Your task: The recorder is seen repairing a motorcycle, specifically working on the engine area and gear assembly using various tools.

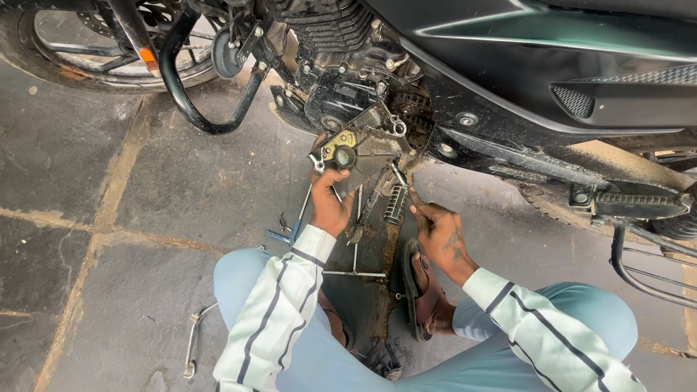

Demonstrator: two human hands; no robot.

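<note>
At the centre of the frame, just above my hands, I see a grimy metal engine side cover [363, 149] with a yellowish patch and a dark round cap, held against the lower part of the black motorcycle engine [330, 65]. My left hand [330, 203] is closed on the cover's lower left corner, thumb and fingers wrapped on its edge. My right hand [439, 229], right of centre, is pinched shut on a thin metal tool [399, 176] whose tip points up to the cover's lower right edge; I cannot tell what kind of tool it is. Between my hands hangs the ribbed black footpeg [396, 205], just beside the tool, with oily dirt on the ground beneath it. Below the left hand, long thin T-handled wrenches [356, 273] lie on the stone floor [109, 218], and a blue-handled tool [279, 236] sits just left of my wrist. My striped white sleeves and pale blue trousers fill the bottom of the frame, with a brown sandal [421, 297] near the right wrist. A bent spanner [192, 341] lies at lower left. The black crash guard [189, 94] and front wheel [80, 51] sit at upper left, the dark green bodywork [552, 43] at upper right, a rear footrest [632, 203] at the right edge.
</note>
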